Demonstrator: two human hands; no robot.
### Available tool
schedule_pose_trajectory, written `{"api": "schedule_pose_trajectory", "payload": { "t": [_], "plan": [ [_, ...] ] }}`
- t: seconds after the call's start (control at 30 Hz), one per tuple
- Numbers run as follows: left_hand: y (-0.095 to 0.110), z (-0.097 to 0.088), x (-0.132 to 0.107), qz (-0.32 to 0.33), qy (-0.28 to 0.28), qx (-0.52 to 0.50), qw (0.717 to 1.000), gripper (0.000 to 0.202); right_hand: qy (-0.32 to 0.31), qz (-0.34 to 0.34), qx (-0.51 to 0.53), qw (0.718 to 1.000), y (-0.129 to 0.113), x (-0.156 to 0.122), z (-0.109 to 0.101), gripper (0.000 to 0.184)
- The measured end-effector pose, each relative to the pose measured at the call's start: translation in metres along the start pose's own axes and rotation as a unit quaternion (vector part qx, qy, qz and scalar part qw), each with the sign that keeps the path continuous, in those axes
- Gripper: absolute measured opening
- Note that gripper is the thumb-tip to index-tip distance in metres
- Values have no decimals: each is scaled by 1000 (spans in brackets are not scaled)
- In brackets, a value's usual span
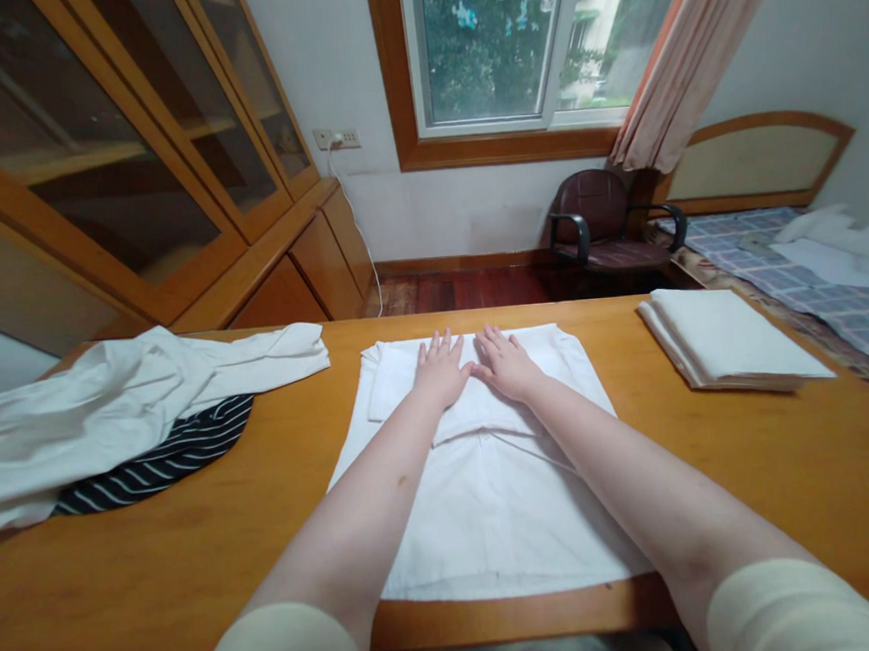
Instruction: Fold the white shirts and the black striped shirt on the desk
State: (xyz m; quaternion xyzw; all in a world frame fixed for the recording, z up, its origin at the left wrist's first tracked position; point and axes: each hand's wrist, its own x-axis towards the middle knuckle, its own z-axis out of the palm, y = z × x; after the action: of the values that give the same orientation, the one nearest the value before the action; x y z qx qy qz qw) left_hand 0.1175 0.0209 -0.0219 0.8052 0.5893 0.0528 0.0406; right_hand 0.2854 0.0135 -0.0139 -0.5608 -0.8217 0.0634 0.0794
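1. Biggest thing from where I'm standing: the wooden table (161,573), running pretty much the whole width in front of the person.
2. Then the glass-door cabinet (238,230), off to the left behind it.
3. Window (482,54) on the far wall, greenery outside.
4. Bed (827,308) with a plaid cover, over on the right, and a dark chair (597,210) next to it.
5. The white garment (493,520), laid out mid-table right in front of the person, with a folded-over layer across its far half.
6. Loose white cloth (119,397), rumpled on the left end of the table, with a black-and-white striped fabric (168,463) poking out from under it.
7. Folded white stack (733,334), pretty neat, on the right side.
8. Smallest: the hands. Left hand (442,372) and right hand (508,365) both lie flat on that folded layer, fingers stretched out, thumbs about meeting, nothing gripped in either one.
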Motion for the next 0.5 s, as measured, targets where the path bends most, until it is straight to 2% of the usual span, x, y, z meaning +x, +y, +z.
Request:
{"api": "schedule_pose_trajectory", "payload": {
  "t": [0.13, 0.27, 0.4, 0.5],
  "plan": [
    [-17, 9, 3, -35, -9, -2, 999, 70, -33, 63, -16, 997, 28, 8, 8, 73],
    [-47, 9, 3, -100, -6, 9, 995, 72, -19, 123, -41, 991, 57, 2, 8, 77],
    [-73, 5, 2, -137, -10, 17, 990, 72, -17, 162, -44, 986, 71, -4, 5, 77],
    [-89, 1, 0, -173, -10, 15, 985, 73, -20, 166, -44, 985, 77, -5, 3, 79]
  ]
}}
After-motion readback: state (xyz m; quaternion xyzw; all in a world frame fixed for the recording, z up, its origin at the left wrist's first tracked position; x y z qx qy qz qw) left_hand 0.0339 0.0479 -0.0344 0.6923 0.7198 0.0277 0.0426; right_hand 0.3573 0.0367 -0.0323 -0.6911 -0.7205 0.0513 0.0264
